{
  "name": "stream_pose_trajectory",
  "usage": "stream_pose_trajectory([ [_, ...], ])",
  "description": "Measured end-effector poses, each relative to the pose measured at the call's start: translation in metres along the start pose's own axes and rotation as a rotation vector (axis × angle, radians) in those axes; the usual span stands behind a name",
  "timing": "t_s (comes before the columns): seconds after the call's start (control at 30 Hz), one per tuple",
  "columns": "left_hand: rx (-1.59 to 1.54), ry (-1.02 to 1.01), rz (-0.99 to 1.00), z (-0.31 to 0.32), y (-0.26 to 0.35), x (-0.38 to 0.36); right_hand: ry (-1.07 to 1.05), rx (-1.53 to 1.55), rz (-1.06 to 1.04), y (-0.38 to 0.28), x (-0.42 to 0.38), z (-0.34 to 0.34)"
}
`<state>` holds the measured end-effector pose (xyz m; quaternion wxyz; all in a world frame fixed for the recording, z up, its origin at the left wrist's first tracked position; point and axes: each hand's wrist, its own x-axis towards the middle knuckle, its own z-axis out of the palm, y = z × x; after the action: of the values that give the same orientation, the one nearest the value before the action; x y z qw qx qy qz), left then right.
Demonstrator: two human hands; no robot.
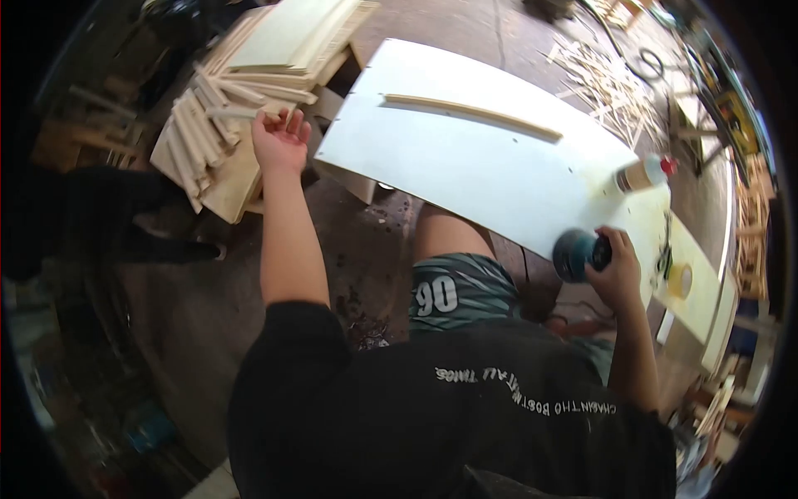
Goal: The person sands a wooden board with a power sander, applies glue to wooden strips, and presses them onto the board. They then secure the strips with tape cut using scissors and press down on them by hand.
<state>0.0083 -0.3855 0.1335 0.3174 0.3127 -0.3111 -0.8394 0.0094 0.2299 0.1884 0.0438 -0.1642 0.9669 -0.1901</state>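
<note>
My left hand [282,148] is at the pile of wooden strips on the left, palm up with curled fingers. A pale wooden strip [233,111] runs into its thumb and fingers, though blur softens the grip. On the right, my right hand [619,270] is wrapped round a teal palm sander [571,255] at the near edge of the white board [449,158]. One long thin wooden strip [474,116] lies along that board. Beyond the sander is a glue bottle [644,175] with a red cap.
Stacked pale panels [287,37] and bundled strips [191,141] rest on a low wooden surface at left. A yellowish tape roll [680,280] and a dark tool [665,249] lie at right. Scrap sticks [611,87] litter the floor behind. Someone's dark-clothed leg [158,245] shows at left.
</note>
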Motion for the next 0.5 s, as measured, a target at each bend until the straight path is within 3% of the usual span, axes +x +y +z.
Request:
stream_pose_trajectory([
  [0.1,0.177,-0.193,-0.083,0.011,-0.077,-0.067,0.012,0.018,-0.014,0.004,0.0,0.001],
  [0.27,0.496,-0.457,-0.435,0.064,-0.202,-0.207,0.003,0.031,-0.026,0.008,-0.004,-0.004],
  [0.37,0.77,-0.692,-0.886,0.097,-0.238,-0.241,-0.01,0.017,-0.016,0.011,-0.006,-0.004],
  [0.47,1.25,-0.882,-0.67,0.114,-0.248,-0.249,-0.011,0.023,-0.033,0.017,-0.01,-0.003],
  [0.5,1.36,-0.942,-0.337,0.111,-0.254,-0.234,-0.004,0.023,-0.035,0.02,-0.01,-0.002],
])
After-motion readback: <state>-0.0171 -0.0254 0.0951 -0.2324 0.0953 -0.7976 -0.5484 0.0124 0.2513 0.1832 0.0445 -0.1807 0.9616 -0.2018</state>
